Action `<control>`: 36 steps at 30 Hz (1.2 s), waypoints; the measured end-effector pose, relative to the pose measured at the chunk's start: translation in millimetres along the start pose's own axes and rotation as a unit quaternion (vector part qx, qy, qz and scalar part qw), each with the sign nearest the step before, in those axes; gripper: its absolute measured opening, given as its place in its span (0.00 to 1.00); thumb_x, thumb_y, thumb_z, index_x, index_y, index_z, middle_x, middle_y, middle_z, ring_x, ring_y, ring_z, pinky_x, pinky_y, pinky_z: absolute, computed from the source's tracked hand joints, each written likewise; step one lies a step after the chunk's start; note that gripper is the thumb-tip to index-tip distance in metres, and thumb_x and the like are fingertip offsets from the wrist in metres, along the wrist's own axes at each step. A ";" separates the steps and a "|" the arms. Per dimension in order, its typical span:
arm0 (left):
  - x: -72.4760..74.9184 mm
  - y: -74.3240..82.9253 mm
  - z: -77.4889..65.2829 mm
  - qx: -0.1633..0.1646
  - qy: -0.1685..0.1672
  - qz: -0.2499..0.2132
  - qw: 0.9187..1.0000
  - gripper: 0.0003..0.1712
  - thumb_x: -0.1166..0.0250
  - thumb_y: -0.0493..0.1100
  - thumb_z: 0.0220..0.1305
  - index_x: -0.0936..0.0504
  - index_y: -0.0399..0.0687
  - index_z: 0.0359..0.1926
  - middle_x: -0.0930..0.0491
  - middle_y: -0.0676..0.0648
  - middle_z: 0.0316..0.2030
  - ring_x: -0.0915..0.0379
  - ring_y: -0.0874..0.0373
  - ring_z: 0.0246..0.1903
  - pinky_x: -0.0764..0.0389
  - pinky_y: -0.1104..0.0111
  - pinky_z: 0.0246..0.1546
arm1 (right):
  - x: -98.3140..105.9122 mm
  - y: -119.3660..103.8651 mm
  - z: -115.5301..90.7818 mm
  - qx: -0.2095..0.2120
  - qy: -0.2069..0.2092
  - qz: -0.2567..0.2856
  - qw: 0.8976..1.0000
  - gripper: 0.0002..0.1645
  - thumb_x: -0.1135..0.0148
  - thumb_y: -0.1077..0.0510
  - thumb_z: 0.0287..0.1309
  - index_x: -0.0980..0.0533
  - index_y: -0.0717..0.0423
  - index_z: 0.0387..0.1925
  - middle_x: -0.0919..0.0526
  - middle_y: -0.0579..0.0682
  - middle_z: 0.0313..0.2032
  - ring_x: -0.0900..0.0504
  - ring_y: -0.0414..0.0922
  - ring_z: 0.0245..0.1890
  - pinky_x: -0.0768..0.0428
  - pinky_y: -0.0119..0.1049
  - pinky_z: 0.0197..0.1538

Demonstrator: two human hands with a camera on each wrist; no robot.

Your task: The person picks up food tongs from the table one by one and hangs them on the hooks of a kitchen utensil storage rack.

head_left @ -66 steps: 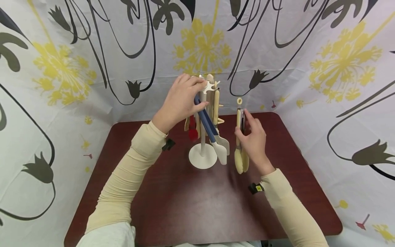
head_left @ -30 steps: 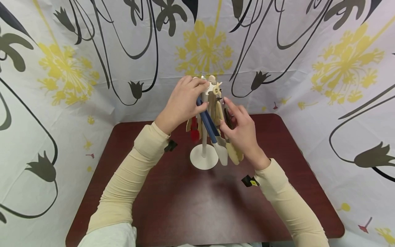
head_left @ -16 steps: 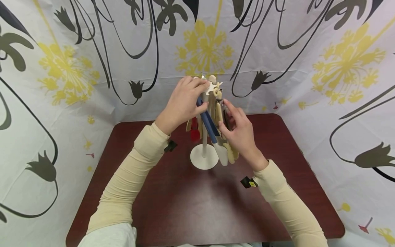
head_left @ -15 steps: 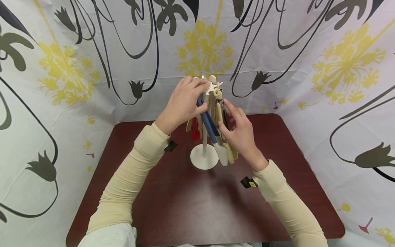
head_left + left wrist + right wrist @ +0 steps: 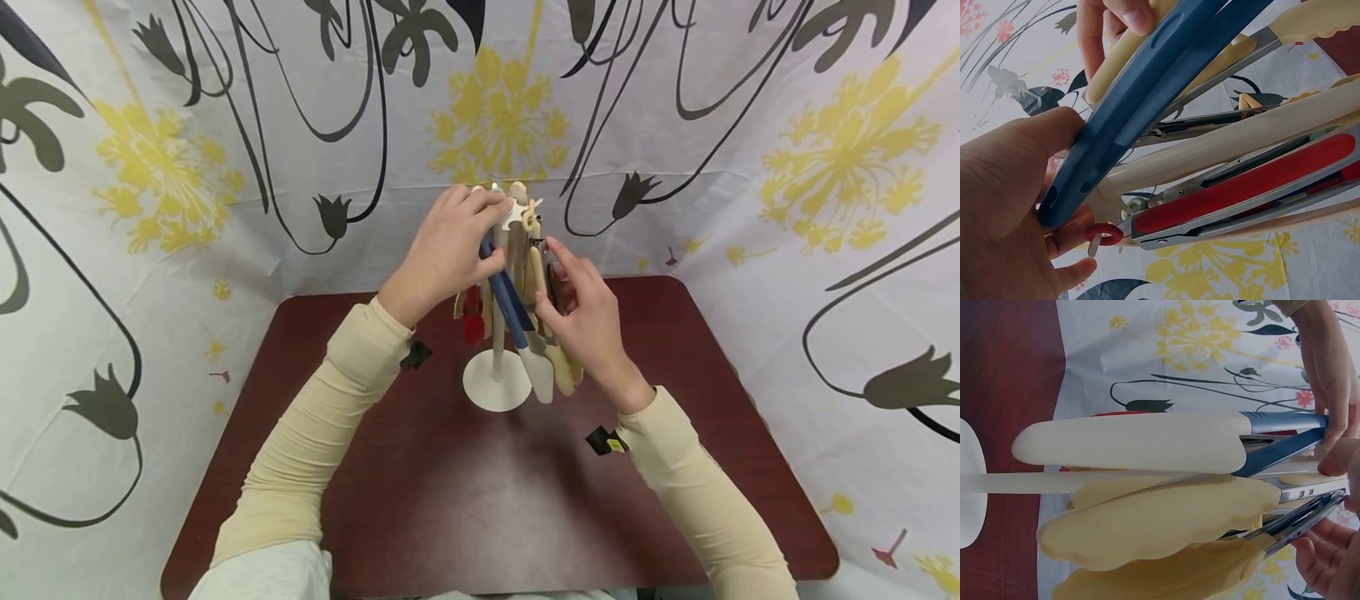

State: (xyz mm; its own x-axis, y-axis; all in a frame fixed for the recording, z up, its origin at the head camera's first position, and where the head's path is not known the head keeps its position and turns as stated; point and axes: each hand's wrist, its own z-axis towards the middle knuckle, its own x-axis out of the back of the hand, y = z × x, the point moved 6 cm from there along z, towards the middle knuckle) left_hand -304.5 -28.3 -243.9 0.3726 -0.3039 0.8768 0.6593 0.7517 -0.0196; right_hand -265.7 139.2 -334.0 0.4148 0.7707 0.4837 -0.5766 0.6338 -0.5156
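Note:
A white utensil stand (image 5: 497, 381) with a hooked top stands on the table, several tongs hanging round its post. My left hand (image 5: 446, 246) grips the top of the stand, its thumb against the blue-handled tongs (image 5: 510, 308) with white heads. My right hand (image 5: 588, 321) pinches cream tongs (image 5: 1160, 525) by their handles, thumb on one side and fingers on the other. The pull ring (image 5: 531, 219) of these tongs overlaps a hook at the stand's right side. Red-handled tongs (image 5: 1247, 181) hang by a red ring on a hook near my left fingers.
The dark red table (image 5: 495, 492) has rounded corners. A patterned white cloth (image 5: 300, 142) closes in the back and sides. More cream and beige utensils hang close together at the back of the stand, partly hidden by those in front.
My right hand has carried the cream tongs leftward to the stand, bringing their ring up to a hook. In the last half second they shift slightly right. The left hand stays on the stand's top.

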 end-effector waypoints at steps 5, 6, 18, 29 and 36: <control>0.0 0.3 -0.6 -0.003 -0.002 -0.005 1.000 0.30 0.37 0.46 0.63 0.25 0.48 0.66 0.25 0.45 0.64 0.30 0.46 0.52 0.36 0.55 0.71 | -4.2 2.8 -2.2 -0.003 -0.004 -0.005 1.000 0.41 0.33 0.60 0.55 0.33 0.42 0.71 0.22 0.56 0.40 0.24 0.44 0.27 0.27 0.31 0.30; 0.0 0.3 -0.6 -0.003 -0.003 -0.007 1.000 0.30 0.37 0.46 0.63 0.25 0.48 0.66 0.25 0.46 0.64 0.30 0.47 0.51 0.36 0.55 0.71 | -5.0 3.1 -2.3 -0.003 -0.005 -0.007 1.000 0.41 0.34 0.60 0.55 0.33 0.42 0.71 0.22 0.56 0.40 0.24 0.44 0.27 0.27 0.31 0.30; 1.6 0.4 -0.4 -0.005 -0.019 -0.014 1.000 0.32 0.36 0.46 0.64 0.27 0.48 0.68 0.26 0.45 0.65 0.31 0.46 0.53 0.33 0.56 0.66 | -10.5 1.7 -3.2 -0.007 -0.024 -0.009 1.000 0.43 0.33 0.59 0.57 0.37 0.42 0.73 0.20 0.56 0.44 0.21 0.46 0.30 0.23 0.36 0.31; 1.5 2.2 0.8 -0.001 -0.024 -0.027 0.999 0.33 0.36 0.43 0.63 0.29 0.48 0.69 0.28 0.44 0.66 0.34 0.46 0.54 0.29 0.59 0.55 | -11.7 1.8 -3.0 -0.006 -0.019 -0.012 1.000 0.43 0.34 0.57 0.58 0.38 0.42 0.74 0.20 0.56 0.44 0.24 0.45 0.28 0.26 0.36 0.31; 0.4 2.3 0.1 0.000 -0.017 -0.030 0.999 0.32 0.36 0.43 0.63 0.28 0.48 0.69 0.28 0.44 0.66 0.34 0.46 0.53 0.29 0.59 0.55 | -12.4 1.7 -3.8 -0.009 -0.020 -0.021 1.000 0.42 0.34 0.56 0.59 0.38 0.43 0.74 0.20 0.56 0.45 0.23 0.47 0.28 0.25 0.37 0.31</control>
State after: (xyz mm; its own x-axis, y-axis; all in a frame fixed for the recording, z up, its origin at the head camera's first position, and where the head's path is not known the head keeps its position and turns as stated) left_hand -302.9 -26.6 -243.5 0.3099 -0.3288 0.8921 0.6795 0.7329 0.0341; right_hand -269.2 131.0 -343.5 0.4096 0.7408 0.5324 -0.5462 0.6666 -0.5073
